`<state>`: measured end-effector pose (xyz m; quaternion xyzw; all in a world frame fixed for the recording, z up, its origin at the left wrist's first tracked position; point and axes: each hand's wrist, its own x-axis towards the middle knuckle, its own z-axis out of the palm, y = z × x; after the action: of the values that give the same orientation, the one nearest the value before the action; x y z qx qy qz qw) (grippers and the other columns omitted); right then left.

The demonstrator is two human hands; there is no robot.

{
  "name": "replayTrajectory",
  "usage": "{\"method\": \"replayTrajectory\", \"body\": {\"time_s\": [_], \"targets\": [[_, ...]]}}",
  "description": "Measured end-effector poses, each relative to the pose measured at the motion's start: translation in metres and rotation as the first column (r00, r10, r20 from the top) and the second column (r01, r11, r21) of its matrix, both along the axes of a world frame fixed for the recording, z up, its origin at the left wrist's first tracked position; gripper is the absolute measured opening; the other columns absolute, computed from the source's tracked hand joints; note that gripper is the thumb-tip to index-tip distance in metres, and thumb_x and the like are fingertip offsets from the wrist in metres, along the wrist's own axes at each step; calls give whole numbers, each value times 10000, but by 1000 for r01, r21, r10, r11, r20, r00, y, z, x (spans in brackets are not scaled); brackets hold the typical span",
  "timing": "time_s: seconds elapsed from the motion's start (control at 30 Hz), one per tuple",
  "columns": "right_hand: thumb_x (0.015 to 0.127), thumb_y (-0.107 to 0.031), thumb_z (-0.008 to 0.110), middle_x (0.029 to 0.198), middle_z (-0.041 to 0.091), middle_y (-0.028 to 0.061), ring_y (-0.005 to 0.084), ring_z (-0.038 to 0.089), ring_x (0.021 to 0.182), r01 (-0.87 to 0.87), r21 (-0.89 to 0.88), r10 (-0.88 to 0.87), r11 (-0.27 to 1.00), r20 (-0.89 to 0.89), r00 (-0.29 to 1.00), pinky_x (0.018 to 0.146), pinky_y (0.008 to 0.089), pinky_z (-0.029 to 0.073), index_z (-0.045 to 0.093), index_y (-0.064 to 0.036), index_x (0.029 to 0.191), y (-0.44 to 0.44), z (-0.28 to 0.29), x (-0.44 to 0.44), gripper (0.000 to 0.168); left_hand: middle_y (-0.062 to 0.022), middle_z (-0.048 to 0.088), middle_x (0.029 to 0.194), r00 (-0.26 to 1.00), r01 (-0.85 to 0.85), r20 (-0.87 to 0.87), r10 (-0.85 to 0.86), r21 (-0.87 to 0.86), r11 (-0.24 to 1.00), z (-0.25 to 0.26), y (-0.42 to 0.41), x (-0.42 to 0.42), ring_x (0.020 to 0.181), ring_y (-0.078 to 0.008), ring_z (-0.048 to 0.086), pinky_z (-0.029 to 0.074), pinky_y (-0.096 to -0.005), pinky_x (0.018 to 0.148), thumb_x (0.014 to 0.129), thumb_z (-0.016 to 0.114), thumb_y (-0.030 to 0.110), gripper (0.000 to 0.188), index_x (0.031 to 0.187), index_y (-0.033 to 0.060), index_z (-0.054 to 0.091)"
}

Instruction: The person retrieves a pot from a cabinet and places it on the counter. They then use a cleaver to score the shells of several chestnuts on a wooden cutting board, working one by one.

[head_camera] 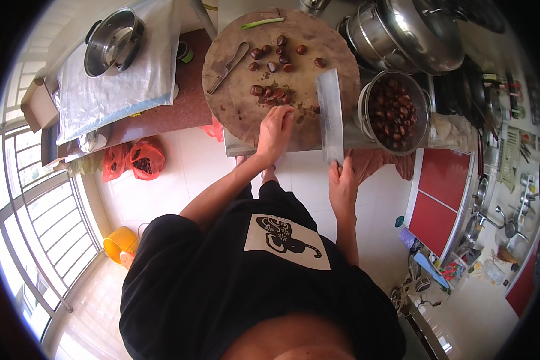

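Note:
My right hand grips the handle of a cleaver, whose broad steel blade lies over the right part of a round wooden chopping board. At the board's near edge is my left hand, its fingers curled together; whether anything is between them is hidden. Just beyond those fingertips lies a cluster of brown chestnuts. Several more chestnuts are scattered farther back, one showing a pale face. A slim metal tool with a looped handle rests on the left side, and a green onion piece near the far edge.
Right of the board stands a metal bowl holding many chestnuts. Behind it is a large lidded steel pot. An empty steel pot sits on the plastic-covered surface at left. Red plastic bags are on the floor.

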<state>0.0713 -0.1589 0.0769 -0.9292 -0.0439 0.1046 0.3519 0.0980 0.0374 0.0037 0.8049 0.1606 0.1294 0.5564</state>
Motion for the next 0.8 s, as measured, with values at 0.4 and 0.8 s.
{"method": "replayTrajectory", "body": {"time_s": [0.4, 0.8], "targets": [[967, -103, 540, 551, 454, 1, 62, 413, 416, 184, 447, -53, 875, -289, 956, 390, 245, 329, 489, -21, 936, 20, 41, -1, 101, -175, 550, 994, 887, 454, 21, -462, -234, 860, 20, 39, 54, 957, -275, 536, 438, -372, 857, 1033, 407, 414, 456, 1100, -22, 524], [964, -79, 537, 558, 439, -4, 64, 407, 416, 310, 451, -186, 837, -299, 936, 390, 234, 343, 488, -18, 886, 17, 39, 3, 111, -118, 537, 1001, 924, 208, 53, -380, 763, 612, 1, 114, 108, 975, -302, 521, 436, -395, 837, 831, 664, 132, 325, 1143, 74, 589]]}}
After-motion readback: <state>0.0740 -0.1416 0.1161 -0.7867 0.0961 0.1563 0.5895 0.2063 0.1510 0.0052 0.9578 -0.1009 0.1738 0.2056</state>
